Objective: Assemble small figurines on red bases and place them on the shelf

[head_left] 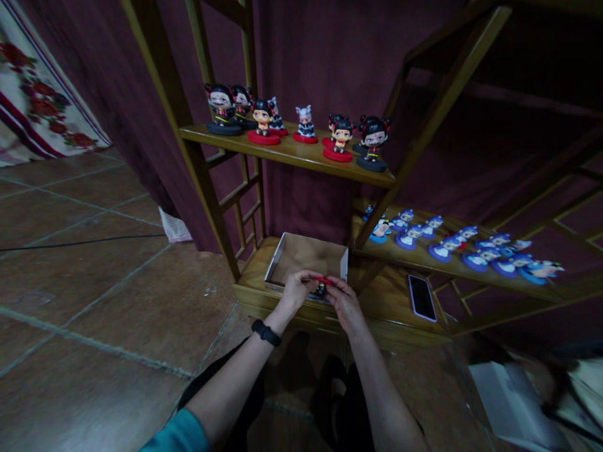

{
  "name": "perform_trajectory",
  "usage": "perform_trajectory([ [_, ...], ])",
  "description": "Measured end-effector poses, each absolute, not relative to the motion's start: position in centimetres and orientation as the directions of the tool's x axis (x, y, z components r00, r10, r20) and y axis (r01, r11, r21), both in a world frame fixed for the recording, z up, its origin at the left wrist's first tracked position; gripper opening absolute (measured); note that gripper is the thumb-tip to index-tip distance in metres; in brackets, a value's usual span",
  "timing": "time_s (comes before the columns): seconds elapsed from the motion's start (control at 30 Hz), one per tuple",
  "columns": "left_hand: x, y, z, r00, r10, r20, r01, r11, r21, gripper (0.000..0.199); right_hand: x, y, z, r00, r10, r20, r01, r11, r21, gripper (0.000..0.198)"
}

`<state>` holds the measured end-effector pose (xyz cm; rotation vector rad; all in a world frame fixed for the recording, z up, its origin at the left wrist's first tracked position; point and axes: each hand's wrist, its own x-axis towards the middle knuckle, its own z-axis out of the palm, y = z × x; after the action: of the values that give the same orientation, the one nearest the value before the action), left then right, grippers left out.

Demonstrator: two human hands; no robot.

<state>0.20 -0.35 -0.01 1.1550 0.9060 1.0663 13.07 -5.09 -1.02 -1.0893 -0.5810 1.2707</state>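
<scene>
Both hands hold one small figurine between them over the front edge of an open cardboard box. Its red base faces up and its dark body hangs below, so it looks upside down. From the left, my left hand pinches the base with its fingertips; a black band circles that wrist. On the other side, the fingers of my right hand close on the base's right end. Fingers partly hide the figurine, and its details are too small to make out. The visible part of the box's inside is bare brown cardboard.
Several black-haired figurines on red or dark bases stand on the upper shelf, with silver-haired ones. Several blue and white figurines occupy the right shelf. A phone lies on the bottom board. Slanted wooden posts frame the shelves.
</scene>
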Motion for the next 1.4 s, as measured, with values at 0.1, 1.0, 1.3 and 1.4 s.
perform_trajectory([
  [0.1,0.2,-0.2,-0.1,0.271,0.958,0.098,-0.060,-0.084,0.995,0.013,13.0,-5.1,-1.0,0.241,0.946,-0.218,-0.479,-0.080,-0.874,0.028],
  [1.0,0.3,-3.1,1.1,0.723,0.563,0.401,0.429,-0.820,0.378,0.029,13.0,-5.0,-2.0,0.235,0.933,-0.272,-0.512,-0.119,-0.850,0.025],
  [1.3,0.6,-3.1,0.7,0.758,0.542,0.363,0.498,-0.840,0.215,0.026,13.3,-4.9,-3.0,0.224,0.941,-0.253,-0.517,-0.105,-0.850,0.024],
  [1.4,0.6,-3.1,0.8,0.760,0.541,0.360,0.510,-0.840,0.185,0.024,13.3,-4.9,-3.1,0.219,0.944,-0.245,-0.520,-0.100,-0.848,0.023],
])
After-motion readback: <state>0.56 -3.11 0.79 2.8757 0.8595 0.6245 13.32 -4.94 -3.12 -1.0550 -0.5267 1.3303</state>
